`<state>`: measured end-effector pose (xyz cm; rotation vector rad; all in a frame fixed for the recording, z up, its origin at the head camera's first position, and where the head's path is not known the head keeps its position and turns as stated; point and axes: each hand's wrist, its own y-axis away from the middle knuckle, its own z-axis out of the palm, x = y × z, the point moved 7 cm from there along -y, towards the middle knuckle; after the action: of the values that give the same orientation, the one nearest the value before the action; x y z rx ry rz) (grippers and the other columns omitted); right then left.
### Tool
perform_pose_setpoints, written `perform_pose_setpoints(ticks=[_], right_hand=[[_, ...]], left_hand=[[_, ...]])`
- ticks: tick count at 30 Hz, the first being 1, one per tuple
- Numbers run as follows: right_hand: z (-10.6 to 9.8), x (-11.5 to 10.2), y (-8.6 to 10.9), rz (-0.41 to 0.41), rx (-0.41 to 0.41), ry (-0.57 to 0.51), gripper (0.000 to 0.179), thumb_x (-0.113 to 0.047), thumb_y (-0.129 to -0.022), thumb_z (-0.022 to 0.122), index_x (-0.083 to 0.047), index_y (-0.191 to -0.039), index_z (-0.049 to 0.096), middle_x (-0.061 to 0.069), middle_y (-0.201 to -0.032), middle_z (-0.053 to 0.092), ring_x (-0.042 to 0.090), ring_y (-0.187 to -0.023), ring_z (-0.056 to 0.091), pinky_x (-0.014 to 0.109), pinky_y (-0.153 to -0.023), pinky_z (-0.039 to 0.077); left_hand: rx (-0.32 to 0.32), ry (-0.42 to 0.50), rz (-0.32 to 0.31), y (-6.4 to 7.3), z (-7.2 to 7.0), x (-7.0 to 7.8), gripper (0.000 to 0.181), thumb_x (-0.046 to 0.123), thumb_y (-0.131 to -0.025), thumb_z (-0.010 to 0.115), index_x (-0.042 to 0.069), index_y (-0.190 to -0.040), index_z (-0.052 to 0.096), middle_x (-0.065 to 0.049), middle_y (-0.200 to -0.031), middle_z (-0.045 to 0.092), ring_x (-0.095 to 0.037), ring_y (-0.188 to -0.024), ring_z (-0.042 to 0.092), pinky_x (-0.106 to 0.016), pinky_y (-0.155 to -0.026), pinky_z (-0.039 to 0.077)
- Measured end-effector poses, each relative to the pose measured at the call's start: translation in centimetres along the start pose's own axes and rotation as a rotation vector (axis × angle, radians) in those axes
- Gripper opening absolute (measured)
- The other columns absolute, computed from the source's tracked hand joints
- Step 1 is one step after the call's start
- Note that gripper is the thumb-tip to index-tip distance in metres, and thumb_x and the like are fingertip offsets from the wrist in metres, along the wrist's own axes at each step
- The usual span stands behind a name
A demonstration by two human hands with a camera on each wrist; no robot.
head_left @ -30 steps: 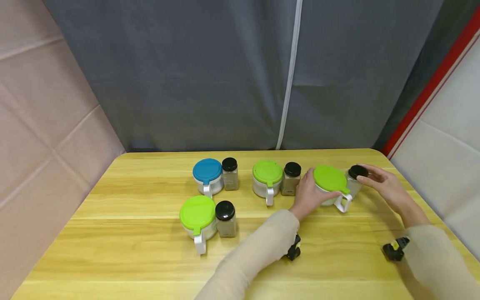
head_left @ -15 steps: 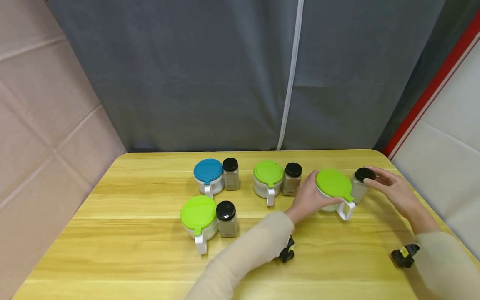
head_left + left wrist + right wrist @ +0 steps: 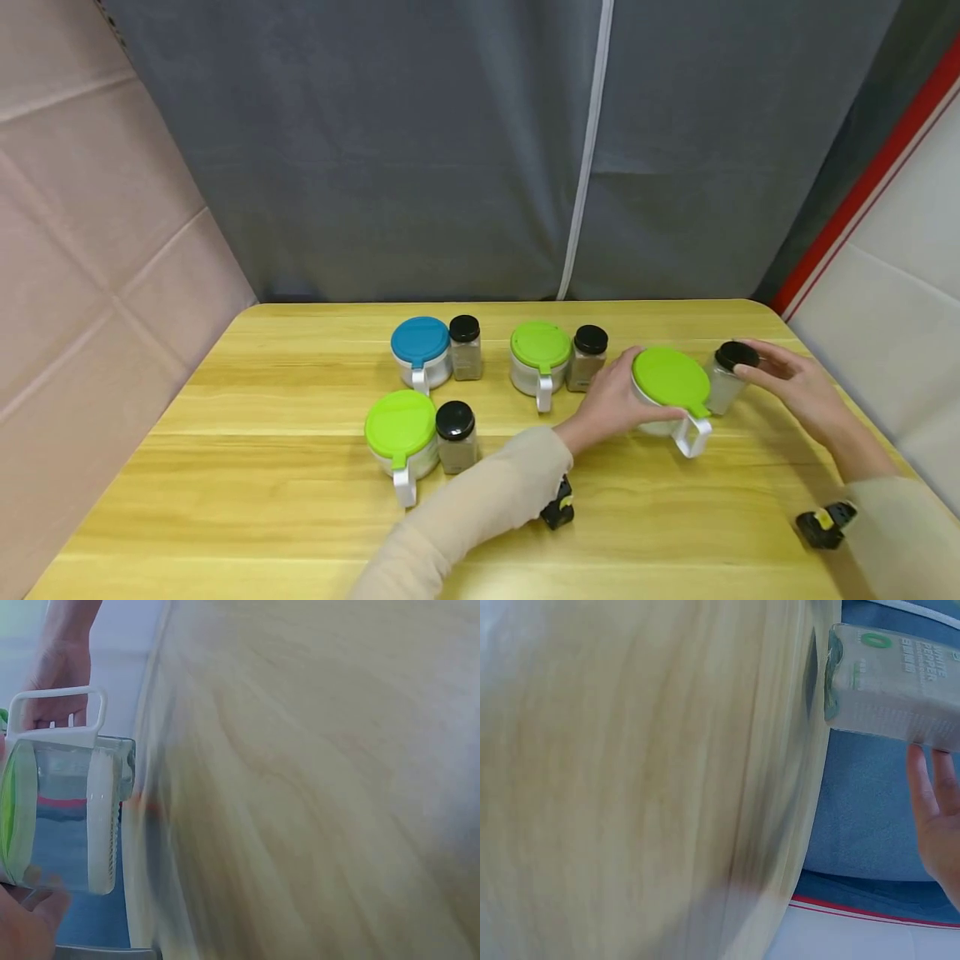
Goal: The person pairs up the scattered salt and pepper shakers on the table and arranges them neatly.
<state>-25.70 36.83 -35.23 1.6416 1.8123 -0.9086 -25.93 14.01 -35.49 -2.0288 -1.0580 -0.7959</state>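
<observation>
In the head view, my left hand [image 3: 609, 402] grips a seasoning jar [image 3: 670, 382] with a green lid and white handle, its thumb on the near side. The jar's clear body [image 3: 61, 814] and white base show sideways in the left wrist view, close over the tabletop. To its right, my right hand [image 3: 797, 385] holds a spice bottle [image 3: 724, 390] near its black cap, thumb in front. That bottle's printed label [image 3: 900, 682] shows in the right wrist view, with fingertips [image 3: 917, 761] against its side. The two containers stand almost side by side.
Another green-lidded jar [image 3: 540, 348] and black-capped bottle [image 3: 587, 362] stand just left of my left hand. Further left are a blue-lidded jar [image 3: 421, 342] with a bottle [image 3: 466, 354], and nearer, a green-lidded jar [image 3: 401, 429] with a bottle [image 3: 457, 446]. A grey curtain [image 3: 375, 167] hangs behind the table.
Both hands have shifted to the right and toward the near side, carrying the green-lidded jar and the spice bottle with them. The other jars and bottles have kept their places.
</observation>
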Motion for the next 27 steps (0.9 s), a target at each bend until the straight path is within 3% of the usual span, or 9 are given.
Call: perform_pose_setpoints(ticks=[8,20,27], right_hand=[[0.2,-0.7,0.5,0.004,0.010,0.019,0.049,-0.032,-0.086,0.057,-0.019,-0.132,0.043,-0.009,-0.122,0.039,-0.007,-0.095,0.037,0.005,-0.067,0.033],[0.9,-1.6,1.5,-0.057,-0.033,-0.008,0.049,-0.023,-0.088,0.055,-0.018,-0.134,0.040,-0.009,-0.126,0.037,-0.008,-0.102,0.035,0.004,-0.069,0.033],[1.3,-2.6,2.1,-0.054,-0.026,-0.023,0.045,-0.023,-0.087,0.057,-0.014,-0.130,0.044,-0.019,-0.119,0.041,-0.013,-0.096,0.038,0.004,-0.069,0.034]], left_hand=[[-0.008,-0.024,-0.006,0.8,-0.8,-0.1,0.084,0.047,-0.059,0.078,0.018,-0.128,0.039,0.009,-0.113,0.050,-0.005,-0.097,0.047,-0.022,-0.081,0.039],[-0.046,-0.036,0.032,2.3,-1.6,0.0,0.084,0.047,-0.059,0.077,0.016,-0.127,0.040,0.008,-0.113,0.051,-0.005,-0.097,0.048,-0.020,-0.081,0.039],[-0.073,-0.059,0.034,3.0,-2.4,0.3,0.086,0.047,-0.059,0.077,0.015,-0.129,0.038,0.006,-0.115,0.051,-0.005,-0.098,0.049,-0.019,-0.081,0.039]])
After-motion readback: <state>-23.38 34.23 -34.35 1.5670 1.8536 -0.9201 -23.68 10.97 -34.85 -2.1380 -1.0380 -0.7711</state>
